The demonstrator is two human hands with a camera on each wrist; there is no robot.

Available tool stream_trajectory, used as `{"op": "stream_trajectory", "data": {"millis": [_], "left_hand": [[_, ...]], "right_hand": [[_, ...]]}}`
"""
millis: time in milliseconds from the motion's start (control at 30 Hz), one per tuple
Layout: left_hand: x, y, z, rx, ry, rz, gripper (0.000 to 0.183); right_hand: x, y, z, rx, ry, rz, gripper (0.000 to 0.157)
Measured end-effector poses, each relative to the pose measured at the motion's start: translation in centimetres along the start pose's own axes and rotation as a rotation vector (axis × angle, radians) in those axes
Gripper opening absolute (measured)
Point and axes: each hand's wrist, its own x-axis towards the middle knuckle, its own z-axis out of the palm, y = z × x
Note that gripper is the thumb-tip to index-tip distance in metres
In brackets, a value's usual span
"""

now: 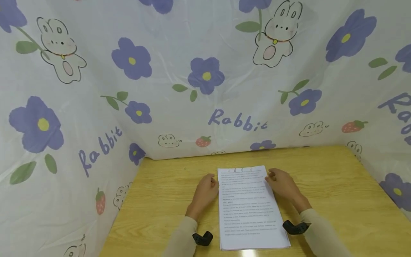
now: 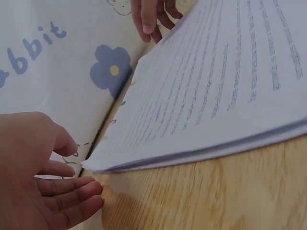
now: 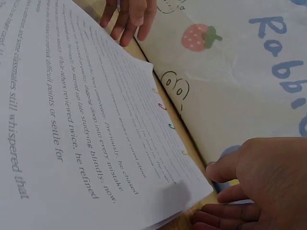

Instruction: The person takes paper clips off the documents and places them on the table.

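your left hand (image 1: 204, 191) is relaxed and grasps nothing, fingers softly bent just beside the left edge of the stack of printed sheets (image 1: 248, 210). your right hand (image 1: 283, 184) is loose too, at the far right corner; whether its fingertips touch paper, i cannot tell. the stack lies on the wooden table (image 1: 160, 200) between your hands, paper clips (image 1: 242, 170) along its far edge.
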Motion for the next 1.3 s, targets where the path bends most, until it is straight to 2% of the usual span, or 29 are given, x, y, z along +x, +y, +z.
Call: {"op": "stream_trajectory", "data": {"millis": [167,333,667,1067,1300], "left_hand": [[0.2,0.9,0.7,-0.017,-0.028,-0.017,0.044],[0.0,1.3,1.0,-0.023,0.000,-0.015,0.043],[0.4,1.0,1.8,-0.043,0.055,0.003,0.039],[0.2,0.6,2.0,-0.226,0.008,-0.004,0.042],[0.3,0.3,2.0,-0.302,-0.007,-0.061,0.050]], "right_hand": [[0.0,-0.5,0.5,-0.006,0.002,0.015,0.052],[0.1,-0.8,0.6,0.013,-0.009,0.036,0.055],[0.5,-0.7,1.0,0.041,0.005,0.059,0.052],[0.8,0.0,1.6,0.193,0.024,0.115,0.044],[1.0,0.2,1.9,0.266,0.069,0.149,0.039]]}}
